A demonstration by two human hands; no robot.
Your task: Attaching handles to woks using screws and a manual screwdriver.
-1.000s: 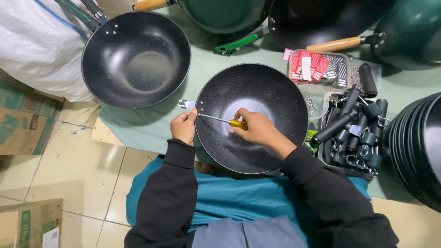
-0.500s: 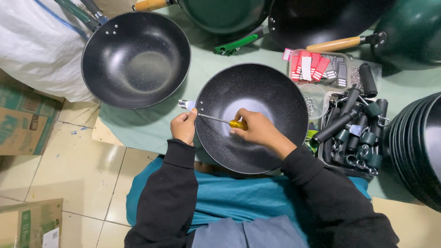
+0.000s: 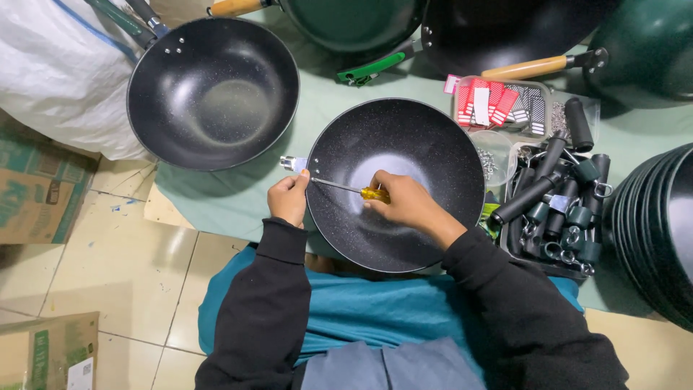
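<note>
Green mat [image 3: 216,198], tiled floor [image 3: 94,267] beneath.

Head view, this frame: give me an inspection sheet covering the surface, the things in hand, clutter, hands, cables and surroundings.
Surface: pale green mat spread over a tiled floor.
Things in hand: black speckled non-stick wok; yellow-handled screwdriver with its tip at the wok's left rim, beside a small metal bracket.
Clutter: second black wok; tray of black handles; clear box of red and black tags; stack of dark pans; green pans with wooden handles.
Hands: left hand holds the rim by the bracket; right hand closed on the screwdriver's grip.
Cables: nothing seen.
Surroundings: white sack; cardboard boxes.
</note>
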